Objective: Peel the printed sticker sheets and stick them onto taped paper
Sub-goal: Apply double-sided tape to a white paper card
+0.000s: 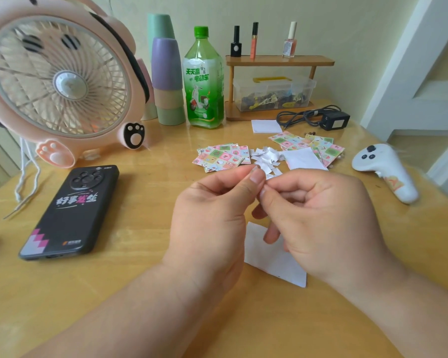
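My left hand (212, 210) and my right hand (318, 215) meet above the table's middle, fingertips together, pinching a small white piece (261, 168) that is mostly hidden between them. Under my right hand a white paper (274, 262) lies flat on the table. Behind the hands sit a stack of colourful printed sticker sheets (220, 157), a heap of white paper scraps (265, 157), a white sheet (304, 158) and a second spread of sticker sheets (311, 146).
A black phone (73, 210) lies at the left, a pink fan (60, 78) behind it. Stacked cups (167, 81), a green bottle (204, 81), a wooden rack (277, 63) with a clear box, a black adapter (334, 120) and a white controller (386, 169) line the back and right.
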{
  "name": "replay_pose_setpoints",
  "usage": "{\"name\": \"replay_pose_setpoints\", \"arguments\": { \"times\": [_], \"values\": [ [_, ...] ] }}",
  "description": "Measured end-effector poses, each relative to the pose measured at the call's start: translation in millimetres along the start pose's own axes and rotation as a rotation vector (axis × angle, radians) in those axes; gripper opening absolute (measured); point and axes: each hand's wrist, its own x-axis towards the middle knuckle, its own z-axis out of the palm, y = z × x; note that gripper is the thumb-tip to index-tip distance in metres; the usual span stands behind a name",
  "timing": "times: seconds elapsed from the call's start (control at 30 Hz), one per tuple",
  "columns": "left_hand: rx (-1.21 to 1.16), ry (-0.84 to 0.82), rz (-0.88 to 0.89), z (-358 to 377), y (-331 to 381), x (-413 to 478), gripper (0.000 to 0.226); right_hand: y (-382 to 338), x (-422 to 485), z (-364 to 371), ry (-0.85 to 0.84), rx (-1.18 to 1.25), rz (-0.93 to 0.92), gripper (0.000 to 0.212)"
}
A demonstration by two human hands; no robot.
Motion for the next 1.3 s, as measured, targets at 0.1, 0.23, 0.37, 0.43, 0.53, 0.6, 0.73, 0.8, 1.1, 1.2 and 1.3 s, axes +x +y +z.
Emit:
{"name": "replay_pose_setpoints", "arguments": {
  "times": [0.1,0.23,0.37,0.43,0.53,0.6,0.73,0.8,1.1,1.2,1.3],
  "values": [
    [-0.031,0.038,-0.048,4,3,-1,0.013,8,3,4,0.078,-0.255,-0.254,0.023],
    [-0.067,0.045,-0.106,3,4,-2,0.005,5,6,2,0.097,-0.502,-0.48,0.022],
    [-0.043,0.097,-0.161,2,5,-2,0.005,3,7,4,0.075,-0.68,-0.589,0.024],
    [-0.033,0.124,-0.176,1,4,-2,0.006,2,7,6,0.066,-0.737,-0.606,0.025],
    [-0.031,0.152,-0.194,-1,4,1,0.007,-3,4,8,0.048,-0.764,-0.613,0.023],
    [-0.022,0.139,-0.206,-1,4,0,0.014,-3,5,7,0.06,-0.771,-0.62,0.022],
    [0.003,0.186,-0.217,-2,10,8,0.01,1,-3,11,-0.039,-0.768,-0.57,0.021],
    [0.008,0.322,-0.136,-8,16,21,0.012,5,-12,20,-0.223,-0.881,-0.449,0.022],
    [0.135,0.085,-0.121,-18,11,13,0.015,8,25,-45,0.062,-0.614,-0.226,0.013],
    [0.159,0.027,-0.142,-21,11,10,0.025,9,32,-62,-0.103,-0.663,0.033,0.078],
    [0.188,0.015,-0.125,-24,9,12,0.022,11,35,-62,-0.135,-0.754,0.022,0.09]
  ]
}}
